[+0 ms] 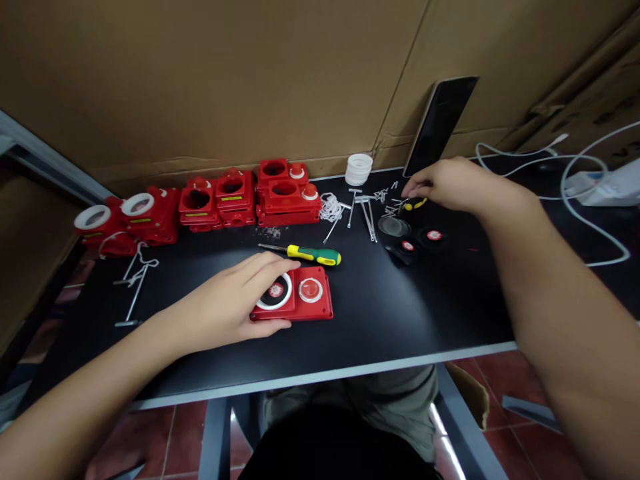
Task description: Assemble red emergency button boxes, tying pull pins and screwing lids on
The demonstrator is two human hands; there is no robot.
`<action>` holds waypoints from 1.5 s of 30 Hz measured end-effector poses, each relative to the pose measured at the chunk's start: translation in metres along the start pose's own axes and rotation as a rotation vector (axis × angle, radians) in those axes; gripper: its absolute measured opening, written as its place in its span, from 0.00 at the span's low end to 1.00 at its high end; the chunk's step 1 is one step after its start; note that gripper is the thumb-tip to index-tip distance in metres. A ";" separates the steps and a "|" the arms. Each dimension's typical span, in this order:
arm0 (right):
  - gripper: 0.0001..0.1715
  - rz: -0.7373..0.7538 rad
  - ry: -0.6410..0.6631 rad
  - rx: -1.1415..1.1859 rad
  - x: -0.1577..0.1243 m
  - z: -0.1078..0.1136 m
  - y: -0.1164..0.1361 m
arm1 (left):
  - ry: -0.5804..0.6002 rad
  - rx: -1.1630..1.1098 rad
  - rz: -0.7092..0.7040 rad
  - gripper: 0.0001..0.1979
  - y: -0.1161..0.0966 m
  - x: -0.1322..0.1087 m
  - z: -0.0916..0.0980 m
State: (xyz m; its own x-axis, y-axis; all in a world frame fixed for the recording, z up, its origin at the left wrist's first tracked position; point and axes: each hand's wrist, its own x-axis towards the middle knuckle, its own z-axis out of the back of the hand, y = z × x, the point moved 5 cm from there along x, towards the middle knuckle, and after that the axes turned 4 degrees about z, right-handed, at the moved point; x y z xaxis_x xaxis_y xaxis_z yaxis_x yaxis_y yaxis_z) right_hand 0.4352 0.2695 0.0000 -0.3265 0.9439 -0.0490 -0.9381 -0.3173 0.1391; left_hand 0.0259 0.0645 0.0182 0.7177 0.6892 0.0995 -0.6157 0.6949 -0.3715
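Note:
My left hand (225,303) is closed around the left end of a red box (323,307) lying on the table. A white ring (285,301) surrounds a black disc on the box, beside a round red button (311,290). Just behind the box lies a green and yellow screwdriver (317,256). My right hand (450,183) reaches to the back right, fingers pinched together among small screw-like metal pieces (389,210). What its fingertips hold, if anything, is too small to make out. Close by are a small yellow item (414,206), clear discs (394,227) and black discs (434,236) with red-and-white labels.
Several red housings (235,200) stand in a row along the cardboard wall. White rings (359,169) are stacked behind metal T-shaped rods (369,217) and white cord (330,207). A dark flat panel (440,123) leans at the back. White cables (595,157) loop at right.

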 end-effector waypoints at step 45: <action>0.05 0.015 -0.133 0.003 -0.020 0.032 0.039 | 0.019 0.020 0.014 0.35 -0.001 0.000 0.001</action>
State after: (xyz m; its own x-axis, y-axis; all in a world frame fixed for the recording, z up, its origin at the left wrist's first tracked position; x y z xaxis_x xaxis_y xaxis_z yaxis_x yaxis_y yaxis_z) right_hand 0.4087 0.2407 0.0377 -0.3217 0.9430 0.0850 -0.9328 -0.3311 0.1421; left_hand 0.0263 0.0638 0.0198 0.7147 0.6952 0.0769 -0.6324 0.6892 -0.3538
